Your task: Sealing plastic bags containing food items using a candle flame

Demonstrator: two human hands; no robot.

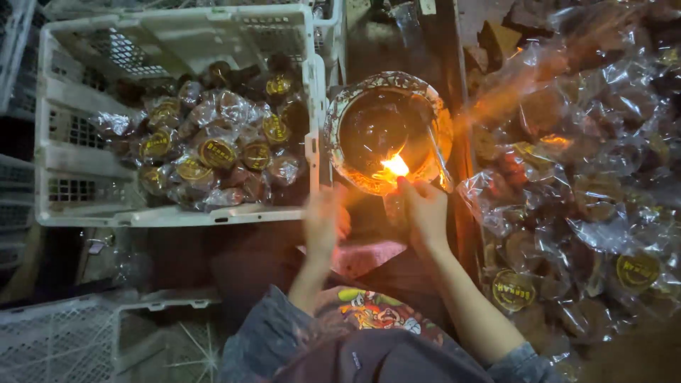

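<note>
A round metal bowl [355, 96] stands ahead of me with a small bright flame [395, 167] burning at its near rim. My right hand [425, 209] reaches up to that flame, its fingers pinched on the clear edge of a plastic packet that I can barely make out. My left hand [323, 223] is blurred by motion just left of it, fingers apart, holding nothing that I can see. A thin metal rod [438, 152] leans inside the bowl on the right.
A white plastic crate [177, 213] at the left holds several clear-wrapped dark round cakes with yellow labels [216, 152]. A loose heap of the same packets [589, 213] fills the right side. Another white crate [78, 337] lies at the lower left.
</note>
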